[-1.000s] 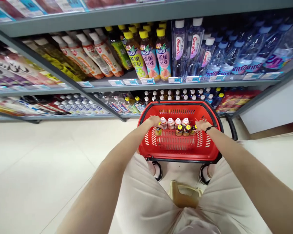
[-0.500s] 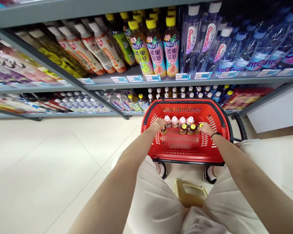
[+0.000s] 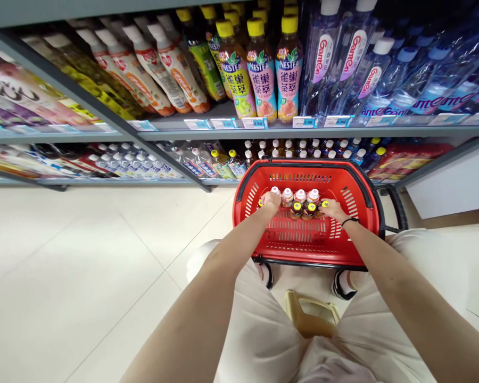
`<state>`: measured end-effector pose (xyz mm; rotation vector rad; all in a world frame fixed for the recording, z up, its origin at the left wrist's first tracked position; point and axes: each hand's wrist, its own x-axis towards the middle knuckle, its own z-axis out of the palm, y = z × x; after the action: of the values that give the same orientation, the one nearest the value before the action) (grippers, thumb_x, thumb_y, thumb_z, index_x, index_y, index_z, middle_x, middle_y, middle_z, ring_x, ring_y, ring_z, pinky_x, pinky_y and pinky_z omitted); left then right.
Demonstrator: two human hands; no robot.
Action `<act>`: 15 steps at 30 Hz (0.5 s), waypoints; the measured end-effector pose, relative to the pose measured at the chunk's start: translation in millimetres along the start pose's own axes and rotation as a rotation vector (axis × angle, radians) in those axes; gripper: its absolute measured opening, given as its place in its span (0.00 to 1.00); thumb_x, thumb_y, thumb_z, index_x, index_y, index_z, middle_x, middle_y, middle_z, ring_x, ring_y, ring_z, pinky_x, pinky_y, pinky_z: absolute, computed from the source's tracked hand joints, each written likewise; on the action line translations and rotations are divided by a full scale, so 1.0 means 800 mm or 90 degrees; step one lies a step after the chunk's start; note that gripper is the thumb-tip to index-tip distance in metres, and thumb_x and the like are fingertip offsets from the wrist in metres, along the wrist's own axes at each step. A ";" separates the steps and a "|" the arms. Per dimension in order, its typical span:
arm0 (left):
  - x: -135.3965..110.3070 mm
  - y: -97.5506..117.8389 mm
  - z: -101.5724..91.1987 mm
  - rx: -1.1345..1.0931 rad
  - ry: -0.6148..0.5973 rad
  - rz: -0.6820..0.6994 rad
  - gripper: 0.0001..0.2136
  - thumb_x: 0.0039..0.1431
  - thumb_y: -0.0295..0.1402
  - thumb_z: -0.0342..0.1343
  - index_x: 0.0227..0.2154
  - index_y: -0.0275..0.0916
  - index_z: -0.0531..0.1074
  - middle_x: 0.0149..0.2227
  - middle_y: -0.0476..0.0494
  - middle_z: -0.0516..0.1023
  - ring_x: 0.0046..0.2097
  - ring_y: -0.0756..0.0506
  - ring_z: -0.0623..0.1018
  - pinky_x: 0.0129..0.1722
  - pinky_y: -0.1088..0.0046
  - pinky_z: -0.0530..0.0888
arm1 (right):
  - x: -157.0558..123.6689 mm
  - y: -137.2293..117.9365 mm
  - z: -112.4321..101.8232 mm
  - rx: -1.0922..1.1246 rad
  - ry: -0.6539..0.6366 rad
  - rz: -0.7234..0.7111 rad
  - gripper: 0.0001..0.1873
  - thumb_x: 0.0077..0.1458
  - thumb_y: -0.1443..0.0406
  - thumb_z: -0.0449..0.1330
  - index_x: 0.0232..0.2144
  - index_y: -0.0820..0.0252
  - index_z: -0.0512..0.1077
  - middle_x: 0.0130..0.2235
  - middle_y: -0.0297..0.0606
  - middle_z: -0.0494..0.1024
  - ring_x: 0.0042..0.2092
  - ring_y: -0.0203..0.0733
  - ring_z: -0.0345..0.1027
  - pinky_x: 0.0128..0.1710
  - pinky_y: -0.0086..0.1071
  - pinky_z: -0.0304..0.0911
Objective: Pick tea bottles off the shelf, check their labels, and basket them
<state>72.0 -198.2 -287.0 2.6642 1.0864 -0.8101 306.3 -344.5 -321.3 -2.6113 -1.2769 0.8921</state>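
A red shopping basket stands on the floor between my knees, in front of the drink shelves. Several small bottles with pink and yellow caps stand upright in two rows at its far end. My left hand rests on the bottles at the left end of the rows, fingers curled over their caps. My right hand, with a black band on its wrist, touches the yellow-capped bottle at the right end. Whether either hand grips a bottle is hidden.
Grey shelves run across the back, with yellow-capped tea bottles, water bottles and white-capped drinks above, small bottles on the bottom shelf. I sit on a low tan stool. Pale tiled floor lies to the left.
The view has moved closer to the shelves. My left hand has slid right from the basket's left side onto the bottles. My right hand has stayed at the right end.
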 end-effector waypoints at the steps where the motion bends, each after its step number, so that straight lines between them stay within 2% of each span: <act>1: -0.002 0.010 0.001 0.011 0.012 0.011 0.23 0.68 0.42 0.63 0.60 0.35 0.73 0.59 0.32 0.77 0.59 0.36 0.79 0.58 0.48 0.78 | -0.002 -0.003 0.000 0.000 -0.003 -0.001 0.18 0.69 0.57 0.65 0.55 0.62 0.76 0.52 0.44 0.82 0.50 0.46 0.79 0.53 0.46 0.75; 5: -0.014 0.044 0.005 0.039 0.048 0.091 0.28 0.67 0.40 0.65 0.66 0.36 0.67 0.64 0.31 0.73 0.62 0.35 0.76 0.60 0.48 0.76 | -0.007 -0.012 -0.001 -0.004 -0.007 -0.012 0.19 0.68 0.59 0.66 0.56 0.62 0.76 0.53 0.44 0.82 0.53 0.47 0.78 0.55 0.47 0.74; 8: -0.019 0.057 0.005 0.043 0.059 0.136 0.25 0.71 0.39 0.60 0.66 0.35 0.67 0.60 0.33 0.76 0.58 0.38 0.79 0.57 0.53 0.79 | -0.010 -0.015 0.000 -0.009 -0.007 -0.015 0.19 0.68 0.58 0.66 0.56 0.61 0.76 0.53 0.44 0.82 0.54 0.48 0.78 0.56 0.48 0.73; 11: -0.017 0.056 -0.001 0.053 0.057 0.151 0.18 0.73 0.39 0.58 0.59 0.34 0.73 0.54 0.36 0.79 0.54 0.40 0.81 0.55 0.55 0.80 | -0.014 -0.018 0.004 -0.013 -0.012 -0.021 0.20 0.68 0.58 0.65 0.57 0.61 0.76 0.54 0.45 0.81 0.54 0.49 0.77 0.56 0.48 0.73; 15: -0.009 0.039 -0.009 0.086 0.047 0.143 0.15 0.71 0.40 0.60 0.52 0.34 0.76 0.52 0.37 0.80 0.54 0.41 0.81 0.56 0.54 0.79 | -0.017 -0.035 0.017 -0.028 -0.024 -0.034 0.20 0.69 0.57 0.64 0.57 0.62 0.75 0.54 0.45 0.80 0.54 0.49 0.77 0.55 0.48 0.73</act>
<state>92.7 -222.8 -279.0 2.8823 0.7516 -0.7722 273.2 -339.2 -316.9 -2.5915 -1.3831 0.9186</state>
